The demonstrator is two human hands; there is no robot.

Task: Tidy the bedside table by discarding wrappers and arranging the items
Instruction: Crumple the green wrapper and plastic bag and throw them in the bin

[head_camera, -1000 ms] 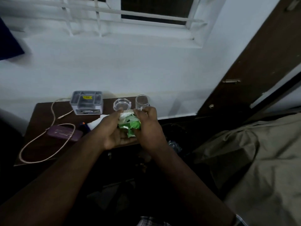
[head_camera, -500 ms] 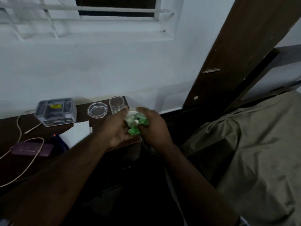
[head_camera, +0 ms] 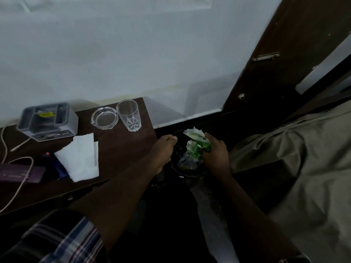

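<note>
Wrappers (head_camera: 197,147) carried off table (head_camera: 121,147), glass (head_camera: 129,115), ashtray (head_camera: 104,118) behind

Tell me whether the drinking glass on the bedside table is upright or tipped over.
Upright. The glass stands on its base on the table, open rim upward, beside the ashtray.

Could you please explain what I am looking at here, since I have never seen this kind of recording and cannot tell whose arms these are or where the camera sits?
There is no machine: a person wears a camera on the head, looking down at their own arms. The right hand grips a crumpled bunch of green and white wrappers above a dark bin on the floor. The left hand holds nothing, off the table's right edge. On the bedside table stand a drinking glass, a glass ashtray and a grey box; a white tissue, a purple case and a cable lie there too.
</note>
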